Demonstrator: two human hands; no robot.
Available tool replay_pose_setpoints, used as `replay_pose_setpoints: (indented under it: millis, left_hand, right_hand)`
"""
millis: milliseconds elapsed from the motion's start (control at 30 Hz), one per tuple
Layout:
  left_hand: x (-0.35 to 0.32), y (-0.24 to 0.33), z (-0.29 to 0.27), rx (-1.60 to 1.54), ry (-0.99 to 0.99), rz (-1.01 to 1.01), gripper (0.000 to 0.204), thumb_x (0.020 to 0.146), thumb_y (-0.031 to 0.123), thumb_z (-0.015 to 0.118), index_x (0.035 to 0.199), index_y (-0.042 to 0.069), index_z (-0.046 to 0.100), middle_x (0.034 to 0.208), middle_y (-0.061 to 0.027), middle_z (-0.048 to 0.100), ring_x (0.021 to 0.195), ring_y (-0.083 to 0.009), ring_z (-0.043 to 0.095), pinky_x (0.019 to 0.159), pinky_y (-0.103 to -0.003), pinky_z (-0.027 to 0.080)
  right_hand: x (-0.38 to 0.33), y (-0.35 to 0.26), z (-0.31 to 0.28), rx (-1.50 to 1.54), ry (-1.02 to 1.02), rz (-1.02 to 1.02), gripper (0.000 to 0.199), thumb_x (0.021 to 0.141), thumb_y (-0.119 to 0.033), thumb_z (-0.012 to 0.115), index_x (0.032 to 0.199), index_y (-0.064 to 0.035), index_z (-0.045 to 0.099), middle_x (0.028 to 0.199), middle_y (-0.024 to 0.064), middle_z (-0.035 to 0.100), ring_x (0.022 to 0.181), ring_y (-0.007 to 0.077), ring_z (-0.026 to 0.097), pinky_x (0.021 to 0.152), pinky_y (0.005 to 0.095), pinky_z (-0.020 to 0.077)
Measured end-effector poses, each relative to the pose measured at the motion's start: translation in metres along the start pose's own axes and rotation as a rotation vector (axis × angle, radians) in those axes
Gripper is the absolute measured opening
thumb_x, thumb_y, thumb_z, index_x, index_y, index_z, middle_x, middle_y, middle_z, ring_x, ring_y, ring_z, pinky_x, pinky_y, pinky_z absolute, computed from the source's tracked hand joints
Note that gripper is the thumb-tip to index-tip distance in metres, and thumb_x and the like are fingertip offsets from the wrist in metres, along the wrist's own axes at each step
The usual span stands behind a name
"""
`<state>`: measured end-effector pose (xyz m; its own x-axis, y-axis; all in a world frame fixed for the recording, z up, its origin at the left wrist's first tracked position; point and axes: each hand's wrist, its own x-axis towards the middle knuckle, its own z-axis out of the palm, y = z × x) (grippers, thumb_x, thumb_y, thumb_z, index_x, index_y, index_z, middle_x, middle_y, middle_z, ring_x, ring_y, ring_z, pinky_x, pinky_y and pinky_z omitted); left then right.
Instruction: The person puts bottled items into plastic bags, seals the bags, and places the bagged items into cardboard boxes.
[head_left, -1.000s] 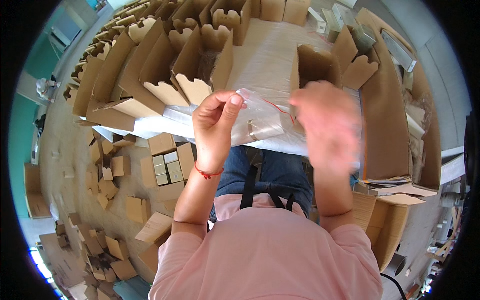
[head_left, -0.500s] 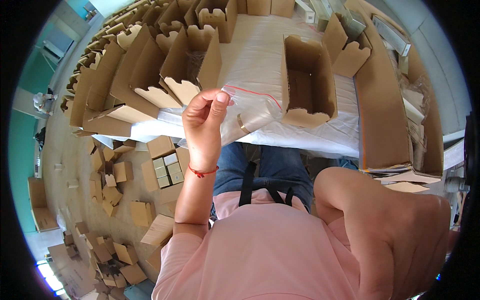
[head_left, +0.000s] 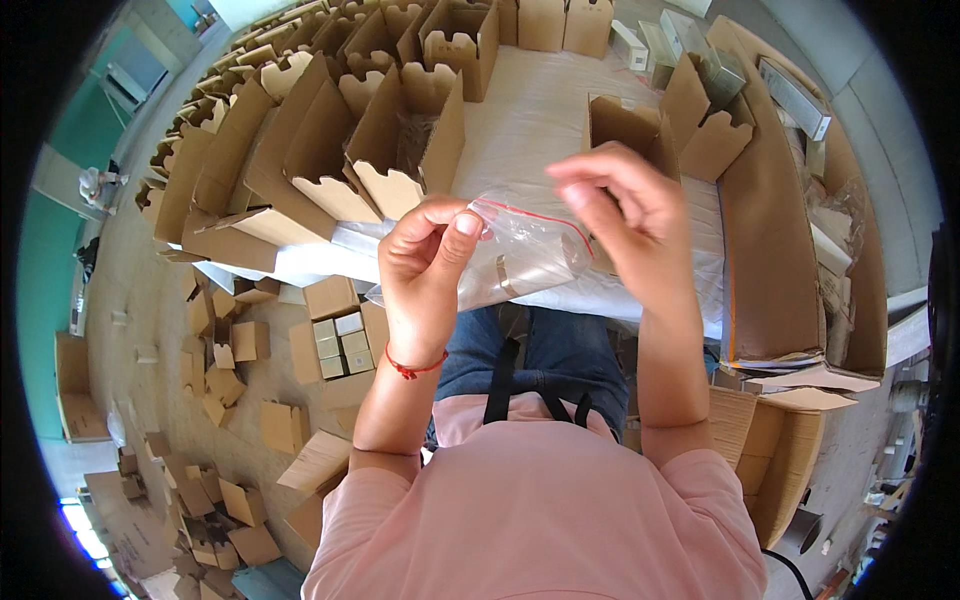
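Pinched by one corner in my left hand [head_left: 432, 250] is a clear zip bag [head_left: 530, 232] with a red strip along its top edge. Something pale and rolled, with a small gold-brown band, shows through the plastic. My right hand [head_left: 630, 220] hovers just right of the bag, apart from it, fingers spread and holding nothing. Behind that hand stands an open cardboard box [head_left: 625, 122], partly hidden by it. Left of the bag, another open box [head_left: 405, 130] has clear plastic inside.
Rows of open cardboard boxes [head_left: 335, 135] fill the left of the white-covered table [head_left: 520, 110]. At right, a large carton [head_left: 770, 240] holds plastic and small boxes. On the floor at left lie scattered cartons [head_left: 240, 340] and an open carton of small pale boxes [head_left: 342, 345].
My right hand has come up from the lower right to beside the bag. My left hand still pinches the bag, slightly lower and farther right in view.
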<state>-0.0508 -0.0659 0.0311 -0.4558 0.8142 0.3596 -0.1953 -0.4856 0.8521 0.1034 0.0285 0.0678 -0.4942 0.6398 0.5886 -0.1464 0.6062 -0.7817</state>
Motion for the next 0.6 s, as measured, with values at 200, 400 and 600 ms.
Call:
replay_pose_setpoints:
  millis: [200,400,600]
  left_hand:
    - [0.001,0.000,-0.001,0.004,-0.026,0.000,0.009,0.089,0.009,0.060,0.089,0.000,0.063,0.083,-0.0030,0.061,0.077,-0.0082,0.055,0.073,-0.022,0.042]
    - [0.003,-0.002,-0.001,-0.010,0.035,-0.022,0.011,0.089,0.011,0.061,0.090,0.001,0.063,0.084,-0.0023,0.062,0.076,-0.0077,0.054,0.072,-0.021,0.042]
    - [0.005,-0.003,0.004,0.000,0.011,0.023,0.009,0.088,0.008,0.061,0.091,0.001,0.063,0.085,-0.0025,0.061,0.077,-0.0077,0.054,0.072,-0.021,0.042]
  right_hand:
    - [0.001,0.005,0.005,0.019,-0.223,0.092,0.010,0.082,-0.002,0.063,0.090,0.0038,0.062,0.082,0.0057,0.061,0.079,0.0121,0.056,0.075,0.0257,0.0442]
    - [-0.013,0.012,0.027,0.309,0.075,0.182,0.011,0.079,-0.005,0.066,0.087,0.0000,0.061,0.080,0.0064,0.062,0.074,0.0123,0.057,0.070,0.0263,0.0460]
    - [-0.012,0.013,0.026,0.188,0.018,0.031,0.015,0.076,-0.006,0.069,0.084,-0.0003,0.058,0.080,0.0067,0.063,0.073,0.0124,0.057,0.070,0.0256,0.0458]
